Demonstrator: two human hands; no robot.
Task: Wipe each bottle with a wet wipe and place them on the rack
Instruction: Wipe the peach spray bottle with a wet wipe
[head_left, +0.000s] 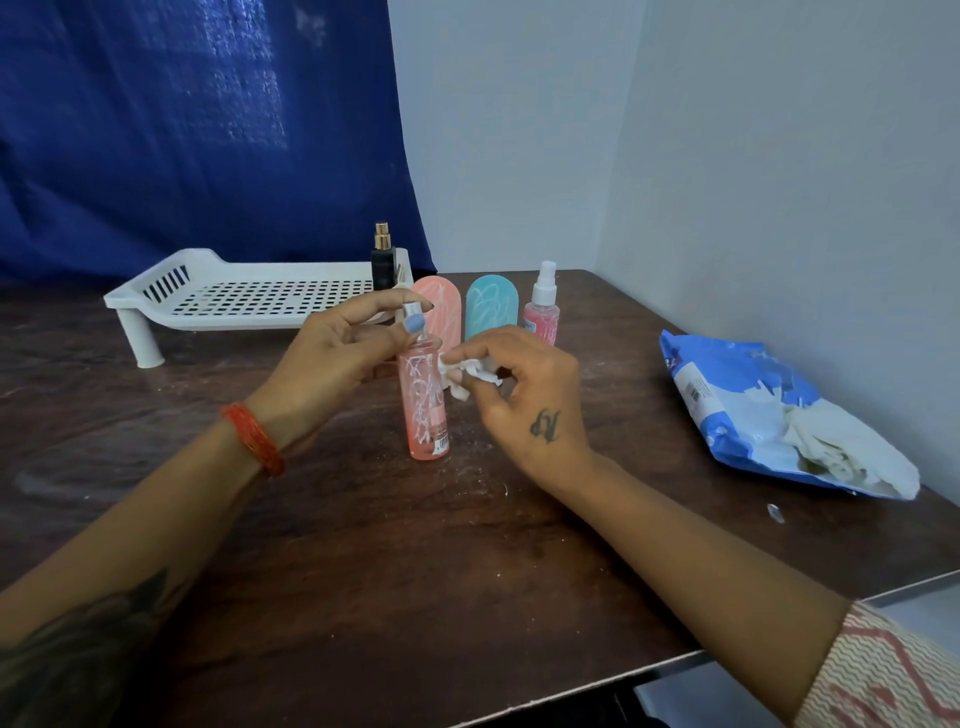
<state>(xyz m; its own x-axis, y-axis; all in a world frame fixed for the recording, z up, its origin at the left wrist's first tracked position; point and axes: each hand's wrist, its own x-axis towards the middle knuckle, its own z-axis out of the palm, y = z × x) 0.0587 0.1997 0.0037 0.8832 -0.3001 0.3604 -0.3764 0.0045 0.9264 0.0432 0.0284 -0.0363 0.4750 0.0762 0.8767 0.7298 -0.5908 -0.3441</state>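
A tall pink spray bottle (423, 405) with a white leaf print stands on the table's middle. My left hand (337, 353) pinches its silver top. My right hand (524, 395) holds a crumpled white wet wipe (462, 374) against the bottle's upper right side. Behind stand a pink arch-shaped bottle (441, 306), a teal arch-shaped bottle (491, 306) and a small pink spray bottle (542, 306) with a white nozzle. A black bottle (383, 260) with a gold top stands at the right end of the white perforated rack (249, 299).
A blue pack of wet wipes (769, 415) lies open at the right, by the wall. The dark wooden table (363, 545) ends in a near edge at the lower right. A blue curtain hangs behind the rack.
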